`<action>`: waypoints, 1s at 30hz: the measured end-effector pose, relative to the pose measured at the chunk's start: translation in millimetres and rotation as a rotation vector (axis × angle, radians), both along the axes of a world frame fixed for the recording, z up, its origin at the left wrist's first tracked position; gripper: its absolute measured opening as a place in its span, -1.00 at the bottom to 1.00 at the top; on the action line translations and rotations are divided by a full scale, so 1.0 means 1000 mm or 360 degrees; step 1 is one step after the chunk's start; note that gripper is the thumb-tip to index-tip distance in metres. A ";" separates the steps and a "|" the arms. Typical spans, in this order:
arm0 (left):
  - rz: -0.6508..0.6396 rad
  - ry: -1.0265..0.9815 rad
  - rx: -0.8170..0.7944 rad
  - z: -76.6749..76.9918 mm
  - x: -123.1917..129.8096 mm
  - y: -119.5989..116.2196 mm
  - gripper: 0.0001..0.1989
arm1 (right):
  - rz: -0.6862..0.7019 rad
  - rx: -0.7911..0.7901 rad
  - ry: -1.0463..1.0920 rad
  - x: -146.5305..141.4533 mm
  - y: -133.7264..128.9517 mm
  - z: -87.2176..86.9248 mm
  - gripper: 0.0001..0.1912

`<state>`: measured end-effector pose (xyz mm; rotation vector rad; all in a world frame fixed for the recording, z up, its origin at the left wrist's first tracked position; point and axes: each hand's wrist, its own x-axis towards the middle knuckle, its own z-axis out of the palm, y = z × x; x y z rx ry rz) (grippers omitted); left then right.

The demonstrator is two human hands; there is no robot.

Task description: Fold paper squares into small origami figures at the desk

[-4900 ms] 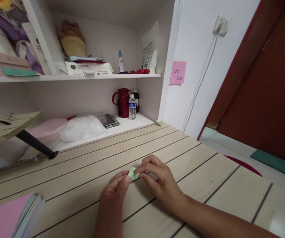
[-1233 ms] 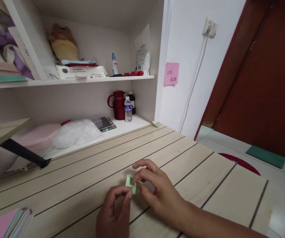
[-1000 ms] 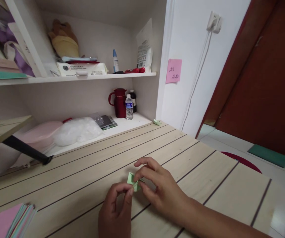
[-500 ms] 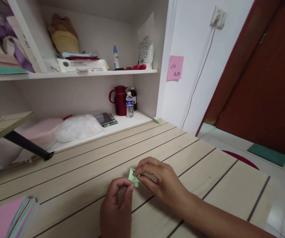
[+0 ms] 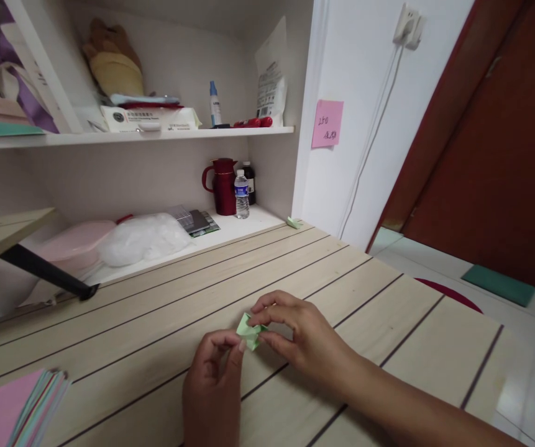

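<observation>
"How's the grip?"

"I have my left hand [image 5: 215, 372] pinched on the near left edge of the green folded paper [image 5: 248, 337], thumb and forefinger closed on it. My right hand [image 5: 302, 329] is clamped on its right side, forefinger at the upper fold and thumb below."

"Where is the paper?"

"Between my fingertips, over the striped tabletop [image 5: 174, 341]. I can't tell whether its underside touches the wood."

"What's around it?"

"A stack of coloured paper [image 5: 9, 406], pink on top, at my near left. Another small green paper piece [image 5: 294, 222] sits at the far edge, by the cabinet. Behind that, on the lower shelf, stand a red jug [image 5: 224, 192], a clear bottle [image 5: 242, 202] with a blue label and a dark bottle [image 5: 249, 180] with a pale one."

"Any writing you can read?"

"The pink note [image 5: 327, 121] on the wall says 250, with more handwriting under it. On the upper shelf, the white packet [image 5: 148, 119] carries Chinese characters over a smaller English line; it looks like 'Cleaning' is in there, but it's blurry from here. The white pouch [image 5: 271, 84] has print and a barcode, too small for me."
</observation>
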<state>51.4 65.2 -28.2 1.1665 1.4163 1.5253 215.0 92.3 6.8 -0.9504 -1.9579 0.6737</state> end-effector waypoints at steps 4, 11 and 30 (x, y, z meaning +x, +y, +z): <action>-0.0009 -0.0066 0.0007 0.000 0.001 0.000 -0.78 | -0.0012 -0.0020 -0.0029 0.001 -0.001 0.000 -0.73; -0.0021 -0.0098 -0.0020 0.000 0.000 0.001 -0.73 | -0.0011 0.0013 -0.0043 0.001 -0.003 0.002 -0.77; -0.0123 0.0205 -0.0078 -0.007 -0.001 -0.005 -0.81 | -0.0130 0.0286 -0.0347 0.001 -0.004 0.004 -0.82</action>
